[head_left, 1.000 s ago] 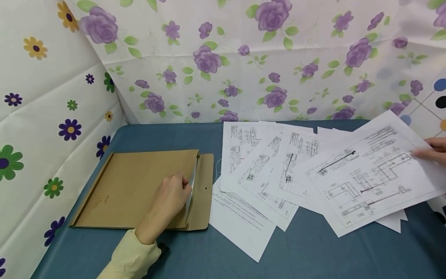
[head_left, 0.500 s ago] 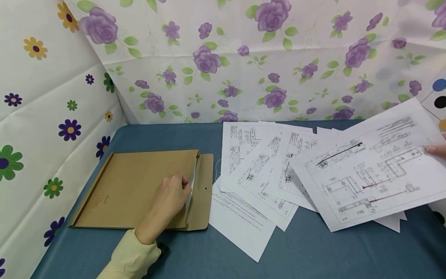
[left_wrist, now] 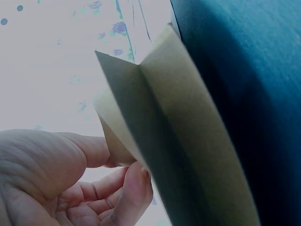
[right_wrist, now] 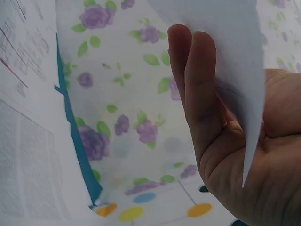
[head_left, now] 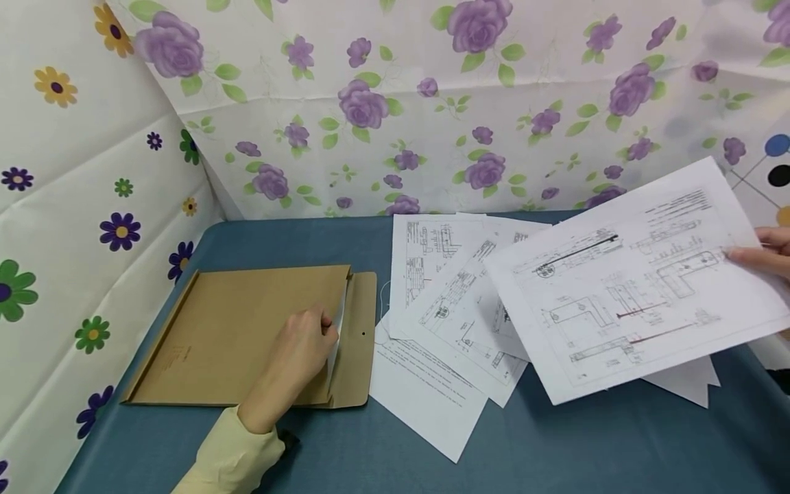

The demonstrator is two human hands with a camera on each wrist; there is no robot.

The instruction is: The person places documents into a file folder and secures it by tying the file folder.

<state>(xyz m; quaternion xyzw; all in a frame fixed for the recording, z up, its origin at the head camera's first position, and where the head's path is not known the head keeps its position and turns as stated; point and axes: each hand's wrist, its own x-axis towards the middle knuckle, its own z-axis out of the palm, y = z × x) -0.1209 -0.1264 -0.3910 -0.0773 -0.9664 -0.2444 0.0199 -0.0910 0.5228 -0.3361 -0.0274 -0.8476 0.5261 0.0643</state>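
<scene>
I have the left hand [head_left: 304, 343] at the mouth of the brown cardboard folder [head_left: 234, 329], fingers curled in and pinching its edge; the left wrist view is dim, so I can't swear which layers they nip. The folder lies on the blue bench [head_left: 555, 453] at eight o'clock, flap [head_left: 361, 357] open toward its own three o'clock, white paper [head_left: 337, 336] showing inside. Out at three o'clock, I have the right hand [head_left: 763, 255] pinching a printed drawing [head_left: 623, 291], thumb on the printed face, fingers behind. That drawing tilts up, overlapping loose sheets [head_left: 444, 343] fanned around five o'clock.
</scene>
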